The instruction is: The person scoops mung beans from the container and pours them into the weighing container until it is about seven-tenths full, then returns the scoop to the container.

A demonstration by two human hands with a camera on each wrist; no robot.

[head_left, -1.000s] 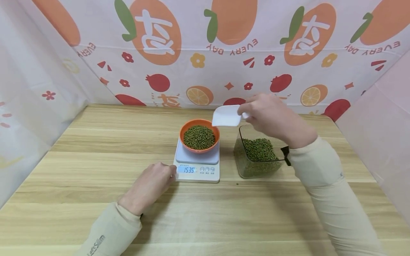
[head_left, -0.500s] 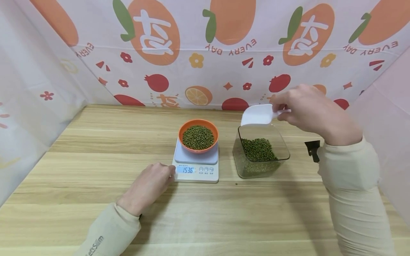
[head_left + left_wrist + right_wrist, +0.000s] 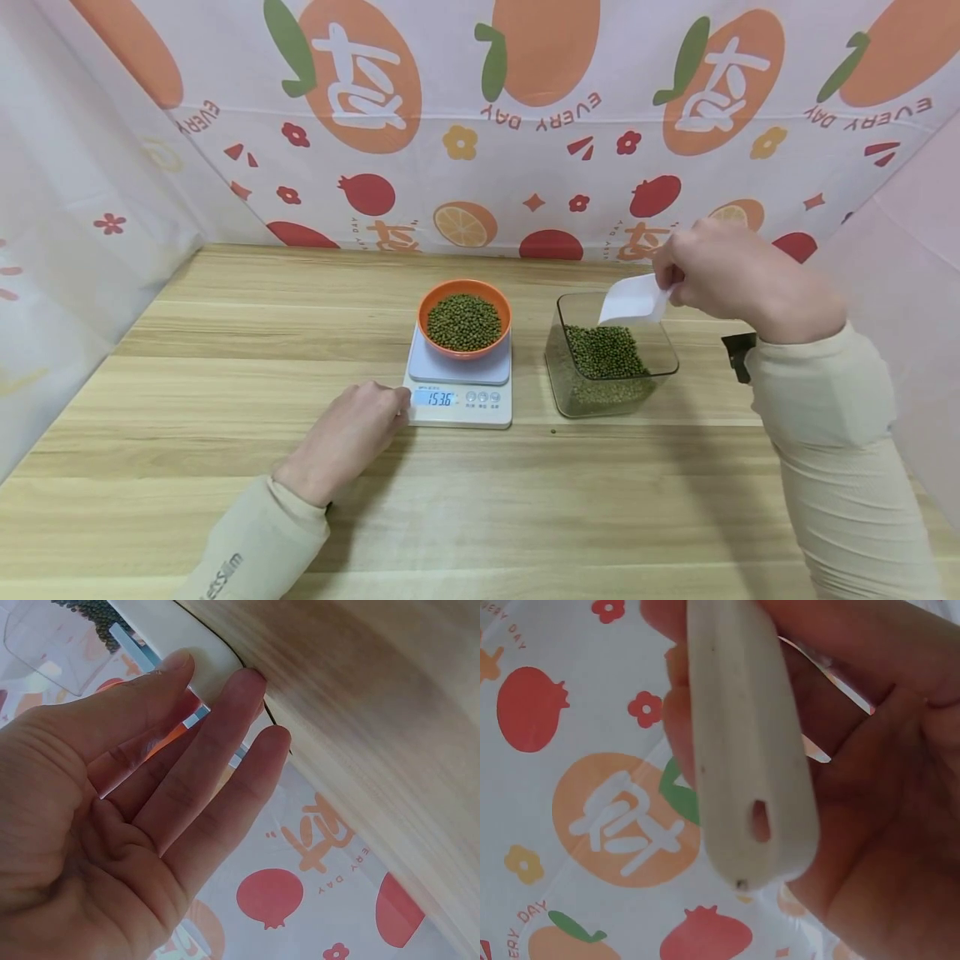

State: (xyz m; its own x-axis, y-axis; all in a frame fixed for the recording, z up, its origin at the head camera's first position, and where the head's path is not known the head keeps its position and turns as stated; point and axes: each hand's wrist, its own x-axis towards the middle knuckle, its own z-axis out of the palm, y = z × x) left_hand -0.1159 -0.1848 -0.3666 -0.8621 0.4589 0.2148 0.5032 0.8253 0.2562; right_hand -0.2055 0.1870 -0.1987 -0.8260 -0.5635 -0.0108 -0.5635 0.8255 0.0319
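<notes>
My right hand [image 3: 727, 271] grips a white scoop [image 3: 633, 300] by its handle, tilted over the clear square container [image 3: 558, 383] of green mung beans [image 3: 603, 350]. The scoop's front edge dips below the container's far rim in the head view. Up close, the right wrist view shows the handle [image 3: 750, 742] lying along the fingers. An orange bowl [image 3: 495, 302], also filled with mung beans, sits on a white kitchen scale [image 3: 461, 417] reading 153.6. My left hand [image 3: 348, 437] holds the scale's front left corner between thumb and fingers.
One loose bean [image 3: 553, 431] lies on the wooden table [image 3: 465, 517] in front of the container. A fruit-print curtain [image 3: 525, 167] rises right behind the table's back edge. A black piece [image 3: 738, 354] shows beside the right cuff.
My right hand has carried the scoop right, from beside the bowl to above the container, then lowered it. The scale display went from 153.5 to 153.6. My left hand stays put.
</notes>
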